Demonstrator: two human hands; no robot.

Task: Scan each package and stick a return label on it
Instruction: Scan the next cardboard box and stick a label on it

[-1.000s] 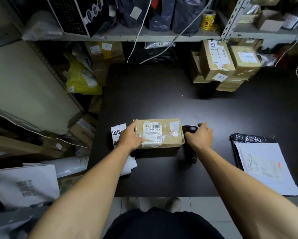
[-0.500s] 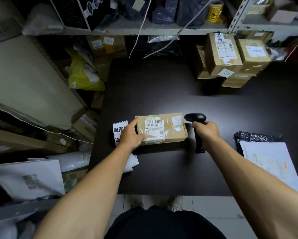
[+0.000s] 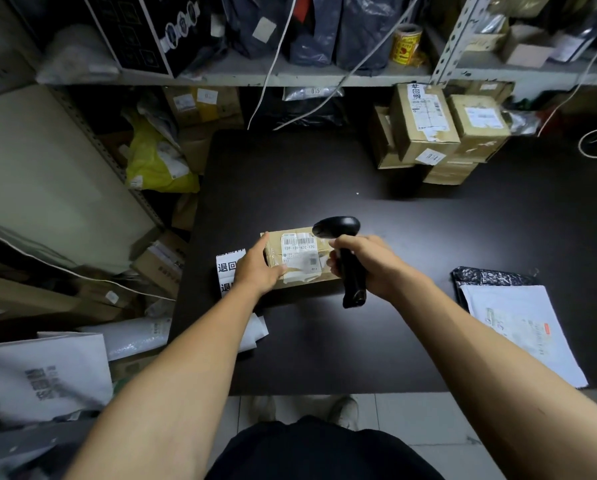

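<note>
A brown cardboard package (image 3: 299, 259) lies flat on the dark table (image 3: 324, 341), between the person's two hands. The left hand (image 3: 255, 270) rests on the package's left end: its fingers (image 3: 260, 242) reach along the far left corner, fairly straight, and the thumb (image 3: 278, 271) lies across the near top edge, so the box sits in the span between thumb and fingers. Just right of that thumb, on the package's top face, is a white shipping label (image 3: 299, 252) with a barcode along its far edge.

The right hand (image 3: 366, 265) is curled tightly round the handle of a black barcode scanner (image 3: 347, 258). The scanner's head stands above and beyond the knuckles, over the package's right far corner and close to the barcode; the butt of the handle sticks out below the hand, toward the person. The right fingertips (image 3: 333, 265) wrap the grip just over the package's right end.

Under and left of the left wrist, a strip of white return labels (image 3: 226, 268) with bold printed characters lies on the table, touching or nearly touching the package's left side. Well to the right of the right hand lies a white mailer (image 3: 518, 330) on a black bag (image 3: 487, 277). Beyond both hands, at the table's far right, stands a stack of cardboard boxes (image 3: 439, 129).
</note>
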